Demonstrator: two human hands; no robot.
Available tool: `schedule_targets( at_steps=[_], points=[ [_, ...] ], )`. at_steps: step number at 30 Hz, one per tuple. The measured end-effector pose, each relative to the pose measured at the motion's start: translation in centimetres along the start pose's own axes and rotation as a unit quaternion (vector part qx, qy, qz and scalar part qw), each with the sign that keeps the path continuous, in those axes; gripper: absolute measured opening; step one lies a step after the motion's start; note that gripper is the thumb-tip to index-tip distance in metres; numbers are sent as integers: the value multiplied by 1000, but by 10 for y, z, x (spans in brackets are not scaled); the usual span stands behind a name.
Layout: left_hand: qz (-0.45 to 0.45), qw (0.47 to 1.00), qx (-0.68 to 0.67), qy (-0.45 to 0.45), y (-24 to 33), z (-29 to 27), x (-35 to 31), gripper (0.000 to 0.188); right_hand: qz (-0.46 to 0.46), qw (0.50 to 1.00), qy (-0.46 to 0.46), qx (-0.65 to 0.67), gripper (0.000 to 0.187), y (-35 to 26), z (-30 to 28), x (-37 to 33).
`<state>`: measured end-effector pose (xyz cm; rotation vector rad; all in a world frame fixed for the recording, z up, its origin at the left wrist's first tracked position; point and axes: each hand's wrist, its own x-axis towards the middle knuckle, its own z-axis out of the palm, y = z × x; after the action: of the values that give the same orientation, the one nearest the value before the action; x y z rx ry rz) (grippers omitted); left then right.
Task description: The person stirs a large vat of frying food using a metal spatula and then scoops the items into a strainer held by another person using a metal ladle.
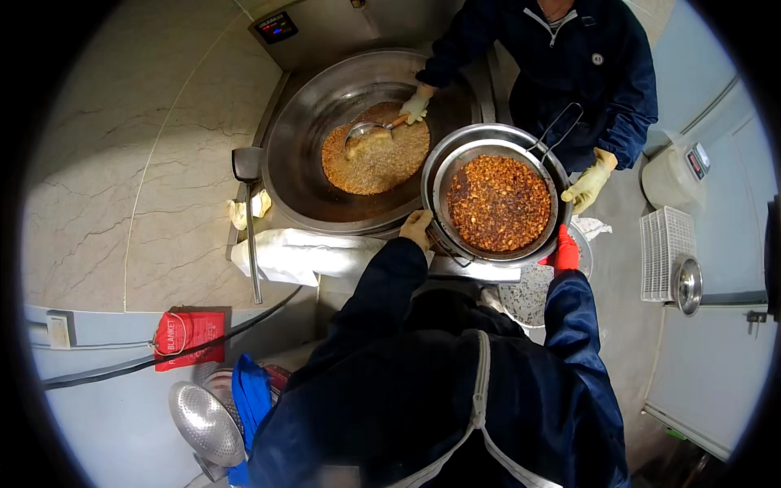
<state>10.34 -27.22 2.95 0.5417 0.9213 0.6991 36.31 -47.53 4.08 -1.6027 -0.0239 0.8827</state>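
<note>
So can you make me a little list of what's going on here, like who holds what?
left hand: yellow glove, gripping the rim of the metal bowl
right hand: red glove, at the bowl's other side
strainer: sits in the bowl, full of fried brown bits
co-worker's hand: holds a ladle in the big wok
co-worker's other hand: on the strainer's handle side
</note>
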Motion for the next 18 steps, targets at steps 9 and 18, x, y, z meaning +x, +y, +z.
schedule_targets(
  at_steps=[9,18],
  points=[
    [-10,1000,-13,10,7,9,-9,7,18,1000,-15,-4,50,9,-9,12],
    [12,1000,10,2,1,3,-3,7,31,999,-13,-8,51,4,-8,7]
  ],
)
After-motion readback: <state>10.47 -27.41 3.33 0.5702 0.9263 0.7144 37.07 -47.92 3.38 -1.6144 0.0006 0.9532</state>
